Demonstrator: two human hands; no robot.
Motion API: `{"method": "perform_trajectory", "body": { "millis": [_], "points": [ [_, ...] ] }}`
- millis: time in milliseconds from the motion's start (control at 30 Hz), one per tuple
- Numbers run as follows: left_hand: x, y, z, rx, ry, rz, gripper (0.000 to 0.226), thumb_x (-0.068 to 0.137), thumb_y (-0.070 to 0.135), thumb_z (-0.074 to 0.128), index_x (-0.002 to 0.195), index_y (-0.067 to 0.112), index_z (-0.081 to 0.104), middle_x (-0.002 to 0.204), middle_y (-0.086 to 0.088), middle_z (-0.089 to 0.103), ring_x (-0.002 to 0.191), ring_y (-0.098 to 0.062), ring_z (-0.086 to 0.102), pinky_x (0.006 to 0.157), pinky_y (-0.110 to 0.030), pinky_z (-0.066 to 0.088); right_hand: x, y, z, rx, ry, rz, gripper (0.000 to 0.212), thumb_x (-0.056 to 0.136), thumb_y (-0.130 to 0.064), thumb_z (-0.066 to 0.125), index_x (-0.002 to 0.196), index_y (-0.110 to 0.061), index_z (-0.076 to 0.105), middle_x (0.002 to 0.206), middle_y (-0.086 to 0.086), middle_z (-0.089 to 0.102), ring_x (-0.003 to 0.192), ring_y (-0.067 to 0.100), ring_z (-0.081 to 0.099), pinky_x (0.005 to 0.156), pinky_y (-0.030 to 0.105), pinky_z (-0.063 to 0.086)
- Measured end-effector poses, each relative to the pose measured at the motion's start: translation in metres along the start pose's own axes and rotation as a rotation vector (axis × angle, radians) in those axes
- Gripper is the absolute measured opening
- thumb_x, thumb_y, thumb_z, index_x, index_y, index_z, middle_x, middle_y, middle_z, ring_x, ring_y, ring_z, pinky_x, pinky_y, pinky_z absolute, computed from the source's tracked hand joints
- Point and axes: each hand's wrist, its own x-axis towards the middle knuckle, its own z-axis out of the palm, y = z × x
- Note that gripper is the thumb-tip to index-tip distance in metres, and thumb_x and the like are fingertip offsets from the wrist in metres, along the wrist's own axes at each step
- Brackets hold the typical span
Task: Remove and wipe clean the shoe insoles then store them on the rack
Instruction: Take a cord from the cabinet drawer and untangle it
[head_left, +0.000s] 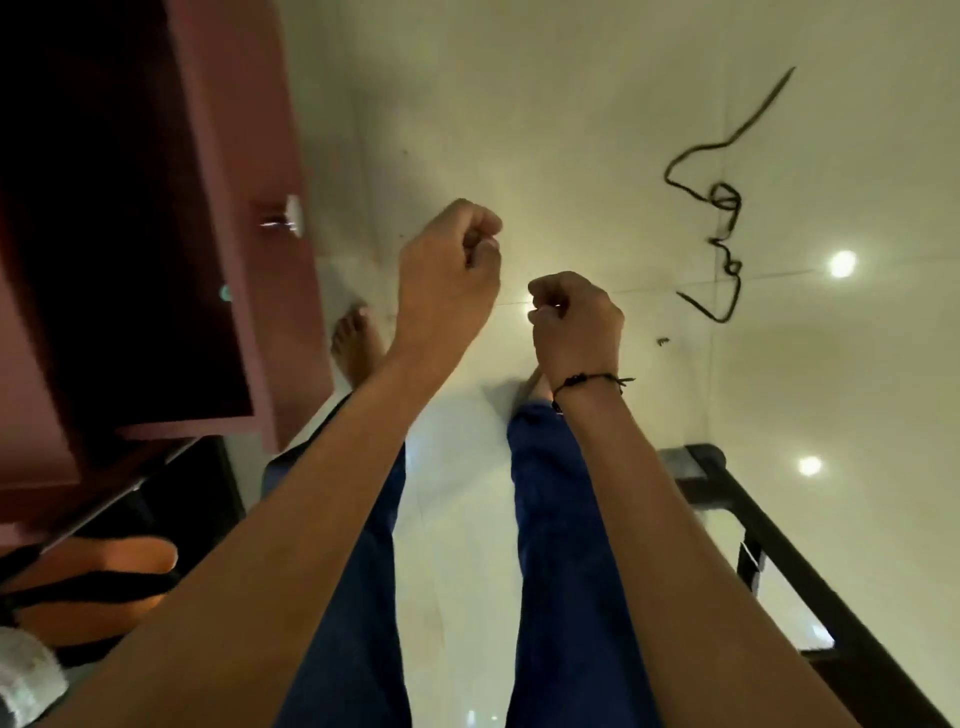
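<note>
Pale glossy floor tile (597, 104) fills most of the view, with ceiling lights mirrored in it as bright spots. Both of the person's hands are raised above the tile, close together but apart. The left hand (447, 270) has its fingers curled into a loose fist, and the right hand (574, 325), with a dark cord bracelet (587, 382) at the wrist, is curled the same way; whether either pinches anything small between the fingertips is too blurred to tell (nothing plainly shows in them). Below the hands are the person's blue trouser legs (561, 545) and bare feet (356, 343) standing on the tile. A black shoelace (724, 218) lies loose and tangled on the tile, well to the right of the hands. Left of the hands is a reddish-brown cabinet (223, 156) with a dark interior. Beneath it, at the lower left, an orange insole (130, 558) lies on a dark rack (156, 499), crossed by a black strap (88, 590). A black metal frame (769, 530) stands on the tile at the lower right.
</note>
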Motion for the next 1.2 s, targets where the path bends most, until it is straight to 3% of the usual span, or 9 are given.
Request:
{"method": "perform_trajectory", "body": {
  "millis": [67, 133, 267, 367, 500, 600, 833, 1000, 1200],
  "points": [
    [0.0, 0.008, 0.051, 0.071, -0.1, -0.008, 0.021, 0.088, 0.0, 0.047, 0.1, 0.006, 0.064, 0.091, -0.001, 0.064, 0.077, -0.008, 0.053, 0.071, -0.012, 0.04, 0.013, 0.033, -0.027, 0.048, 0.015, 0.057, 0.033, 0.08, 0.005, 0.048, 0.093, -0.018, 0.068, 0.097, -0.002, 0.068, 0.088, 0.012, 0.06, 0.069, 0.012, 0.042],
    [-0.007, 0.016, 0.099, 0.146, -0.213, -0.004, 0.022, 0.088, 0.0, 0.047, 0.101, 0.005, 0.064, 0.095, -0.005, 0.065, 0.079, -0.009, 0.053, 0.07, -0.01, 0.038, 0.023, 0.07, -0.053, 0.07, 0.032, 0.107, 0.031, 0.082, 0.007, 0.048, 0.099, -0.009, 0.068, 0.1, 0.004, 0.069, 0.092, 0.014, 0.06, 0.065, 0.008, 0.037],
    [-0.028, 0.02, 0.18, 0.316, -0.461, 0.002, 0.025, 0.089, 0.001, 0.047, 0.107, 0.006, 0.063, 0.107, -0.004, 0.066, 0.092, -0.009, 0.056, 0.072, -0.007, 0.033, 0.045, 0.144, -0.086, 0.118, 0.043, 0.272, 0.031, 0.085, 0.005, 0.045, 0.104, -0.006, 0.067, 0.106, 0.007, 0.068, 0.099, 0.022, 0.06, 0.077, 0.016, 0.041],
    [-0.034, 0.011, 0.221, 0.388, -0.56, -0.05, 0.024, 0.089, 0.002, 0.047, 0.107, 0.007, 0.062, 0.109, -0.004, 0.064, 0.089, -0.008, 0.051, 0.069, -0.007, 0.032, 0.067, 0.187, -0.091, 0.118, 0.018, 0.379, 0.029, 0.085, 0.001, 0.047, 0.105, -0.008, 0.066, 0.108, 0.007, 0.066, 0.101, 0.023, 0.06, 0.081, 0.021, 0.044],
    [-0.033, -0.017, 0.287, 0.504, -0.704, -0.131, 0.022, 0.089, 0.0, 0.046, 0.103, 0.005, 0.061, 0.107, -0.008, 0.063, 0.093, -0.016, 0.056, 0.077, -0.021, 0.043, 0.113, 0.251, -0.081, 0.115, -0.035, 0.512, 0.027, 0.084, -0.003, 0.049, 0.105, -0.011, 0.064, 0.106, 0.009, 0.067, 0.097, 0.025, 0.062, 0.08, 0.027, 0.049],
    [-0.017, -0.043, 0.322, 0.605, -0.775, -0.072, 0.024, 0.087, -0.002, 0.045, 0.103, 0.003, 0.062, 0.107, -0.009, 0.064, 0.101, -0.023, 0.058, 0.086, -0.028, 0.046, 0.152, 0.285, -0.065, 0.155, -0.051, 0.549, 0.027, 0.084, -0.007, 0.053, 0.109, -0.011, 0.061, 0.107, 0.01, 0.066, 0.098, 0.025, 0.062, 0.083, 0.026, 0.048],
    [0.037, -0.114, 0.38, 0.708, -0.771, 0.012, 0.024, 0.091, 0.003, 0.044, 0.106, -0.001, 0.063, 0.107, -0.014, 0.066, 0.099, -0.025, 0.06, 0.081, -0.029, 0.046, 0.236, 0.349, -0.009, 0.063, -0.022, 0.54, 0.031, 0.094, -0.02, 0.047, 0.121, -0.006, 0.048, 0.116, 0.015, 0.059, 0.104, 0.03, 0.057, 0.075, 0.03, 0.043],
    [0.06, -0.151, 0.384, 0.738, -0.73, 0.005, 0.02, 0.093, 0.008, 0.049, 0.108, 0.005, 0.062, 0.104, -0.005, 0.063, 0.087, -0.01, 0.052, 0.065, -0.015, 0.035, 0.256, 0.353, 0.023, -0.073, 0.131, 0.455, 0.029, 0.095, -0.012, 0.036, 0.123, -0.004, 0.041, 0.117, 0.015, 0.058, 0.105, 0.031, 0.055, 0.07, 0.028, 0.03],
    [0.069, -0.141, 0.365, 0.722, -0.613, -0.118, 0.018, 0.092, 0.011, 0.048, 0.099, 0.005, 0.064, 0.1, -0.011, 0.066, 0.092, -0.025, 0.064, 0.07, -0.027, 0.046, 0.236, 0.332, 0.033, 0.036, 0.059, 0.292, 0.024, 0.087, -0.009, 0.047, 0.111, -0.003, 0.049, 0.099, 0.016, 0.064, 0.09, 0.033, 0.059, 0.062, 0.028, 0.033]
  ]
}}
